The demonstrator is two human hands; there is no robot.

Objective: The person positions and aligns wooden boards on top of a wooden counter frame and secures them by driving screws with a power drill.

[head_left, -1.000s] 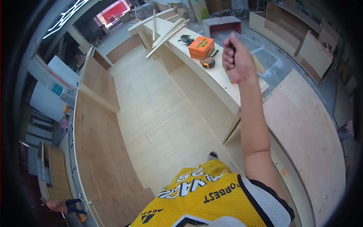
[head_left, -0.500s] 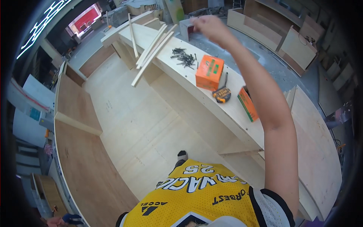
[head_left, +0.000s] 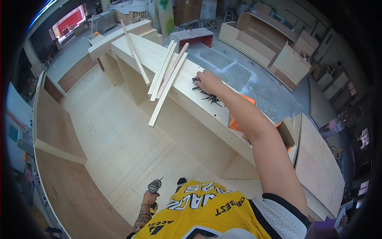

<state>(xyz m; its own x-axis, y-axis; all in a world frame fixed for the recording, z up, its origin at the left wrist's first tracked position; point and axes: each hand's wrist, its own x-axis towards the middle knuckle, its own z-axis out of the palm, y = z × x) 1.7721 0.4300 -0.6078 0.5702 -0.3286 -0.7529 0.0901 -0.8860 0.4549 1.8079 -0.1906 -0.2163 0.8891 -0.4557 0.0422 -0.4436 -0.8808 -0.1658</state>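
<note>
Screws (head_left: 211, 98) lie beneath and beside the right hand (head_left: 209, 82), grip unclear; left hand (head_left: 149, 198) clasps a drill (head_left: 154, 185).

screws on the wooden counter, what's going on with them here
A person's right hand is down at the loose dark screws on the wooden counter, fingertips among them; whether it grips any is unclear. The left hand holds a power drill low beside the body. Wood strips lie across the counter, and an orange box sits partly hidden by the right forearm.
</note>
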